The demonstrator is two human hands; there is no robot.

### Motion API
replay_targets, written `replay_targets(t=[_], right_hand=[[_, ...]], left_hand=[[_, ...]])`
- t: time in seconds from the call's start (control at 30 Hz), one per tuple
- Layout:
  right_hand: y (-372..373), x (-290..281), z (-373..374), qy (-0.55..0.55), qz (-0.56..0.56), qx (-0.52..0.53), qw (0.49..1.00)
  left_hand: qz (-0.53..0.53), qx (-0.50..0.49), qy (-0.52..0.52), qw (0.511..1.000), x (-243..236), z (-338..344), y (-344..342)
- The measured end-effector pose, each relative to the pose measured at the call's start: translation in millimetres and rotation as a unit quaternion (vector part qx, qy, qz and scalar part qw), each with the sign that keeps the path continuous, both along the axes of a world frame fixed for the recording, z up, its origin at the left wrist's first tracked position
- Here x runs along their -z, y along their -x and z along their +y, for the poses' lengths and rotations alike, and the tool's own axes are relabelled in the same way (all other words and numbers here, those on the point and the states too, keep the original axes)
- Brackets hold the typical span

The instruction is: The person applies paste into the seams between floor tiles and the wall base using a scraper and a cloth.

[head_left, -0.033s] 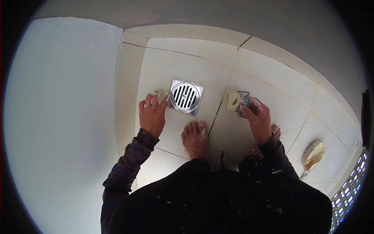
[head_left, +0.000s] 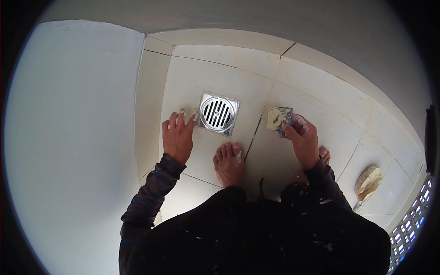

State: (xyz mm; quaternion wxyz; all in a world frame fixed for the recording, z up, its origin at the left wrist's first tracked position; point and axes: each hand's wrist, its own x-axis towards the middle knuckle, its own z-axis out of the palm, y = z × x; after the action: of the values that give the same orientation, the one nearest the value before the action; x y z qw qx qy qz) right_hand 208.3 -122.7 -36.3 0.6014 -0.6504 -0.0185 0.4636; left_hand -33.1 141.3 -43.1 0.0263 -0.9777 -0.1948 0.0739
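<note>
Your left hand (head_left: 178, 137) has shifted very slightly left, loosely spread just beside the metal drain (head_left: 219, 113). Your right hand (head_left: 303, 136) pinches a paste-smeared square piece (head_left: 279, 119), right of that drain.

- We lose some fingertips of the right hand (head_left: 302, 134) behind the small paste-smeared plate (head_left: 277, 120) it pinches
- We cannot tell whether the left hand (head_left: 178, 138) touches the metal drain cover (head_left: 218, 113) at its left edge
- We see toes of the right foot (head_left: 324, 154), but the right wrist (head_left: 311, 160) hides much of the rest
- We lose the heel of the left foot (head_left: 228, 165) under the dark clothing (head_left: 266, 233)
- We find the thin piece (head_left: 358, 206) beside the rounded paste-covered thing (head_left: 369, 182) at right too small to name
- We see the lattice (head_left: 410, 228) at near right only partly, cut off by the dark rim
</note>
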Motion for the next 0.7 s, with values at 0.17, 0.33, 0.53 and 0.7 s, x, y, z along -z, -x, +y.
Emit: replay_targets(t=[0.17, 0.33, 0.53, 0.7], right_hand=[[-2.2, 0.8, 2.1, -0.014, 0.04, -0.03, 0.999], [0.9, 1.5, -7.8, -0.045, 0.255, -0.022, 0.966], [-1.9, -5.1, -5.1, -0.137, 0.396, -0.001, 0.908], [-5.0, -6.6, -17.8, -0.116, 0.405, 0.009, 0.907]], left_hand=[[0.028, -0.08, 0.076, 0.994, -41.0, -17.4, -3.0], [-0.171, -0.036, 0.496, 0.85, -54.6, -72.5, -67.7], [-0.173, -0.092, 0.612, 0.766, -7.6, -119.6, -62.0], [-0.174, -0.027, 0.529, 0.83, 6.8, -108.3, -44.5]])
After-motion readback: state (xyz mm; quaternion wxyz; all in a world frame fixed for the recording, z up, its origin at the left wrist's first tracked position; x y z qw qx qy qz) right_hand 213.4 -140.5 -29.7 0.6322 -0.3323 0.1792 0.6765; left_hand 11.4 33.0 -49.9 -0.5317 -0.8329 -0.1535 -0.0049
